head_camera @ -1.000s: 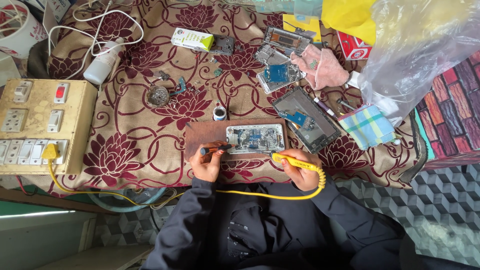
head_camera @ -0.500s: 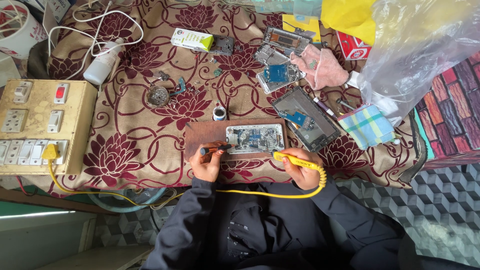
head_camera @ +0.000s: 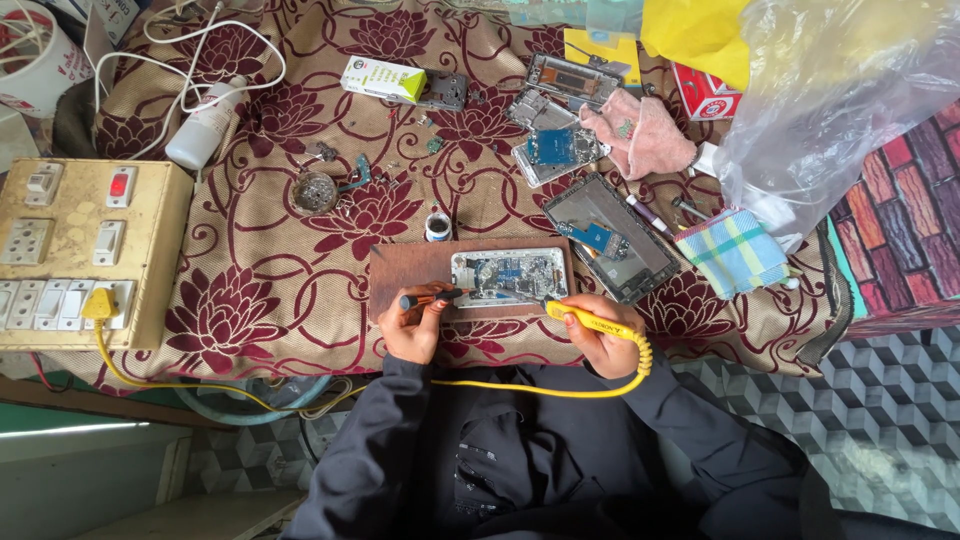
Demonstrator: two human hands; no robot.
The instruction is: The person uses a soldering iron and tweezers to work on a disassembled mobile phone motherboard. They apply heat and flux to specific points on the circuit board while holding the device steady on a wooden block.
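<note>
An opened phone (head_camera: 508,276) lay face down on a brown wooden board (head_camera: 400,275) near the front edge of the table (head_camera: 260,290), its back off and its circuit boards bare. The left hand (head_camera: 413,325) was closed around a dark-handled tool (head_camera: 430,298) whose tip reached the phone's left end. The right hand (head_camera: 598,335) was wrapped round a yellow soldering iron (head_camera: 585,318), its point at the phone's lower right corner and its coiled yellow cord (head_camera: 560,388) looping back across the lap. The phone looked light, stiff and fragile (thin parts, exposed), so it is probably best held by its metal rim, never by the boards. Beyond it lay another phone shell (head_camera: 612,237), more opened phones (head_camera: 555,150), a small round tin (head_camera: 438,226), a white bottle (head_camera: 205,125) and, at the far left, a cream switchboard (head_camera: 90,250).
</note>
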